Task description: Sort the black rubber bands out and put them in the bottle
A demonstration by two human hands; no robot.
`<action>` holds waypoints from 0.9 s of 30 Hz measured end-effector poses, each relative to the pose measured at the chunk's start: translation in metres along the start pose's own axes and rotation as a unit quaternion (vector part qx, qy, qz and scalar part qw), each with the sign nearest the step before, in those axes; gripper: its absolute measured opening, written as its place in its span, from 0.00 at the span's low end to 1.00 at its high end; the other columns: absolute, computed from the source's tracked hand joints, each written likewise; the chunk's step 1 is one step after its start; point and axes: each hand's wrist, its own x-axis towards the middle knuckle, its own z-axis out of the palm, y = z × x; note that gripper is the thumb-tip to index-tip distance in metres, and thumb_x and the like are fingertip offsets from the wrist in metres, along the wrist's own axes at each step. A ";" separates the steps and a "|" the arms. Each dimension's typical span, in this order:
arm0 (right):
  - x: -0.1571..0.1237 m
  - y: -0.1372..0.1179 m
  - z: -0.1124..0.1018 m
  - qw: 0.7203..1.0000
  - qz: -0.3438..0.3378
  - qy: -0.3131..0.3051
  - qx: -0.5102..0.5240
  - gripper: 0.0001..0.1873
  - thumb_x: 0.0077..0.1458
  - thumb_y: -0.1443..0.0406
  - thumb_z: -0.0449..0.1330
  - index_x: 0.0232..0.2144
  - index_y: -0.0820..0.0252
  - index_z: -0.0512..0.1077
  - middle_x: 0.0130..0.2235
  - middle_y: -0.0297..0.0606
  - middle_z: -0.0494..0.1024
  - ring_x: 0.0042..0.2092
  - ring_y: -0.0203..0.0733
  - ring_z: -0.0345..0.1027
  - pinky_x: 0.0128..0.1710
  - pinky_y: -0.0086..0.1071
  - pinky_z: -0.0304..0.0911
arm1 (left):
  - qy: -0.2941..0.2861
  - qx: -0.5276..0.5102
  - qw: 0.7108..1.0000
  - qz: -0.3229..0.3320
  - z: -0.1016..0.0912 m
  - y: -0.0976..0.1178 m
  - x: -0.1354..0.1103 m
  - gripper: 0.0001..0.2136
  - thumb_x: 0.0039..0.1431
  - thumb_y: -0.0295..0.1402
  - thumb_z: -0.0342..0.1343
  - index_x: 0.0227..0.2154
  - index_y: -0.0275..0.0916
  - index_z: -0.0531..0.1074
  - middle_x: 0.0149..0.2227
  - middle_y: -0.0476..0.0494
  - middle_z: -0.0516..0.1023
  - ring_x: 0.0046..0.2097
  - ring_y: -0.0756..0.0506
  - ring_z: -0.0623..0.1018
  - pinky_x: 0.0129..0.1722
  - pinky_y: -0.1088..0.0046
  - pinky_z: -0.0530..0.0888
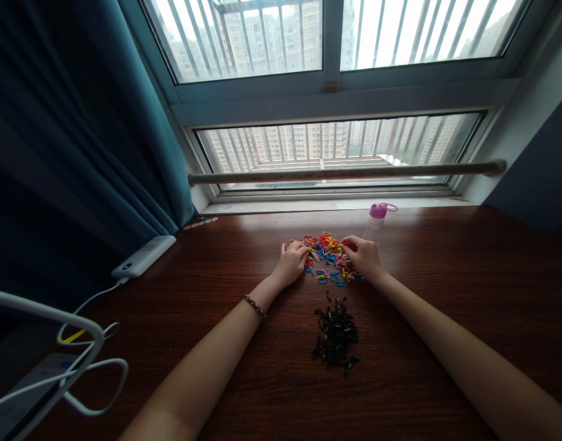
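A heap of small, thin, brightly coloured loops (327,248), which look like little elastic hair ties, lies spread on the brown table. At the heap's left edge is my left hand (292,262), its fingers curled together against the loops; whatever is inside them is hidden. My right hand (361,254) touches the right side, thumb and fingers brought together in a pinch on something too small to make out. Closer to me sits a separate pile of small, shiny black pieces (336,334), of a kind I cannot make out, with neither hand on it.
Just behind my right hand stands a clear bottle with a pink lid (378,211). A white power strip (143,257) with a cable lies by the blue curtain (165,153) at left. White curved tubing (94,334) fills the lower left. The window ledge (336,204) borders the table (446,294).
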 end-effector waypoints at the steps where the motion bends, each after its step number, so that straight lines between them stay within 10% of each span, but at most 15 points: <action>1: 0.000 -0.001 0.000 1.000 -0.004 0.000 -0.001 0.10 0.50 0.62 0.53 0.29 0.60 0.72 0.28 0.38 0.76 0.29 0.39 0.68 0.31 0.30 0.60 | 0.000 -0.001 1.000 0.003 0.000 0.000 0.000 0.11 0.59 0.30 0.42 0.36 0.41 0.70 0.44 0.43 0.70 0.49 0.45 0.66 0.54 0.50 0.50; 17: 0.000 -0.008 -0.002 0.999 0.011 0.005 0.047 0.11 0.50 0.61 0.54 0.29 0.61 0.73 0.29 0.39 0.76 0.30 0.39 0.68 0.32 0.31 0.62 | 0.131 -0.083 0.988 -0.024 -0.005 -0.010 0.002 0.03 0.51 0.25 0.50 0.27 0.37 0.67 0.32 0.46 0.71 0.35 0.48 0.71 0.38 0.71 0.69; 27: 0.000 -0.010 -0.002 0.999 -0.005 -0.009 0.041 0.10 0.48 0.62 0.54 0.28 0.60 0.73 0.29 0.38 0.76 0.30 0.39 0.68 0.32 0.31 0.62 | 0.115 0.054 0.988 -0.085 -0.011 0.000 -0.002 0.07 0.47 0.27 0.52 0.31 0.41 0.69 0.37 0.44 0.71 0.42 0.40 0.67 0.39 0.62 0.65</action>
